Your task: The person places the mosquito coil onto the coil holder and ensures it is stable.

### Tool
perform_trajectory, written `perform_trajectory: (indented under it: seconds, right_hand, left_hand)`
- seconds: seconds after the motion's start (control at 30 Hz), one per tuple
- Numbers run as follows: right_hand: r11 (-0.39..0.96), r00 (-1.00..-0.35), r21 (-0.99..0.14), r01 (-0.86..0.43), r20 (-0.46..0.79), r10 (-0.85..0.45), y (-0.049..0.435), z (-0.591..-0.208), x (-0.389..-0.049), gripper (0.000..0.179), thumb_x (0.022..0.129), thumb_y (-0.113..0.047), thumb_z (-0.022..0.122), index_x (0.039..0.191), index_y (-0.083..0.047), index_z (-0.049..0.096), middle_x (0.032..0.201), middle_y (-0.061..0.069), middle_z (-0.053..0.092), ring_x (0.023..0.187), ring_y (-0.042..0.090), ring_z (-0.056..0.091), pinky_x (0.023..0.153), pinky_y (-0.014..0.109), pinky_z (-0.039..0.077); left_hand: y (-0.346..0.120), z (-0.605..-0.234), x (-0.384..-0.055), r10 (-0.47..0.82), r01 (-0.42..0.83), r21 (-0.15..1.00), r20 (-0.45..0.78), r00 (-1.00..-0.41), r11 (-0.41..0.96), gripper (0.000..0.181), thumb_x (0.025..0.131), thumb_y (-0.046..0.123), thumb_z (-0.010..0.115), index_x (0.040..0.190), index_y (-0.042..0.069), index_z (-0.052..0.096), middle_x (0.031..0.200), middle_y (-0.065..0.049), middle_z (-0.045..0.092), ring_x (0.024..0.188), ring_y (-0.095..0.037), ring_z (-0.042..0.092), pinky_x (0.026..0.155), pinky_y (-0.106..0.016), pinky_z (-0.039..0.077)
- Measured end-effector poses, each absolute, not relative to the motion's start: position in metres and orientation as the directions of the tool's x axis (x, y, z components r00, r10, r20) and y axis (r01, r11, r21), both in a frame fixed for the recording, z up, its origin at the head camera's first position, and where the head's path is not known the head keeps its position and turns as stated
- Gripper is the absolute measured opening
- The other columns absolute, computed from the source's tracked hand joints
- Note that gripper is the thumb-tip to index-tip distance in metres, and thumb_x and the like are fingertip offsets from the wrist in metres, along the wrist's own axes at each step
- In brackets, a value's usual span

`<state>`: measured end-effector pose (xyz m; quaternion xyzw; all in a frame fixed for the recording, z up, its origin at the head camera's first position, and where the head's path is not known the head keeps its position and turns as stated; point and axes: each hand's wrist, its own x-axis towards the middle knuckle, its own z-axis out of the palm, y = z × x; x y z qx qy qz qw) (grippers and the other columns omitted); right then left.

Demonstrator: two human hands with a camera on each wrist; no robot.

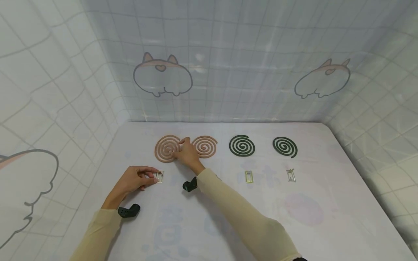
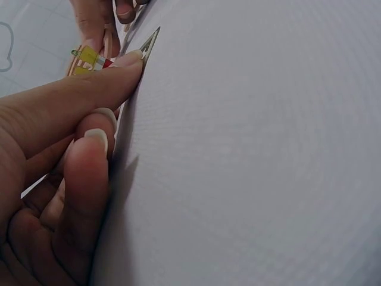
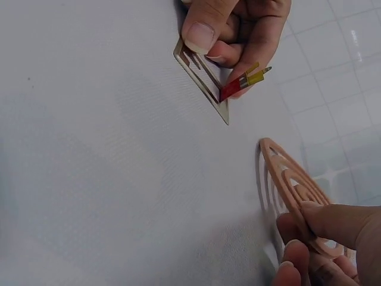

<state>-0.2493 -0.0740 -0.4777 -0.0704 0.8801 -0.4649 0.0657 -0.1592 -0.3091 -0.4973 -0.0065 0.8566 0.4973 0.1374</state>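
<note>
In the head view my left hand (image 1: 134, 178) pinches a small metal coil stand (image 1: 162, 177) at the left of the table. The right wrist view shows its flat rectangular frame (image 3: 201, 83) under the thumb, with a red and yellow tab (image 3: 243, 82) sticking up. My right hand (image 1: 190, 155) pinches the leftmost brown mosquito coil (image 1: 158, 149) between thumb and fingers. That coil (image 3: 286, 182) looks tilted, with its shadow beside it on the cloth. Just right of the hand lies a second brown coil (image 1: 212, 146), partly covered by the fingers.
Two green mosquito coils, one nearer (image 1: 242, 154) and one farther right (image 1: 295, 149), lie along the back of the table (image 1: 222, 203). Before them are a flat metal stand (image 1: 249, 182) and another with a raised tab (image 1: 290, 170). Patterned curtains enclose the back and sides.
</note>
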Motion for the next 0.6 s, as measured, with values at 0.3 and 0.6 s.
perform_trajectory:
  seconds: [0.3, 0.6]
  right_hand:
    - [0.494, -0.982, -0.864, -0.094, 0.0, -0.187, -0.0739, -0.481, -0.2478, 0.046, 0.091, -0.019, 0.081, 0.125, -0.013, 0.052, 0.067, -0.003, 0.062, 0.05, 0.011, 0.054, 0.046, 0.025, 0.038]
    - [0.402, -0.962, -0.9, -0.168, 0.061, -0.266, -0.0726, -0.4844, -0.2471, 0.027, 0.096, -0.017, 0.075, 0.122, -0.012, 0.071, 0.073, 0.005, 0.069, 0.047, 0.01, 0.056, 0.044, 0.023, 0.041]
  left_hand:
    - [-0.3089, -0.4992, -0.1593, 0.122, -0.145, 0.851, -0.236, -0.964, 0.504, 0.046, 0.082, 0.027, 0.089, 0.12, 0.006, 0.074, 0.094, -0.011, 0.068, 0.06, -0.016, 0.059, 0.053, -0.03, 0.053]
    - [-0.3092, -0.4999, -0.1596, 0.121, -0.147, 0.85, -0.238, -0.964, 0.507, 0.046, 0.082, 0.027, 0.09, 0.12, 0.007, 0.075, 0.095, -0.011, 0.068, 0.06, -0.016, 0.058, 0.053, -0.03, 0.052]
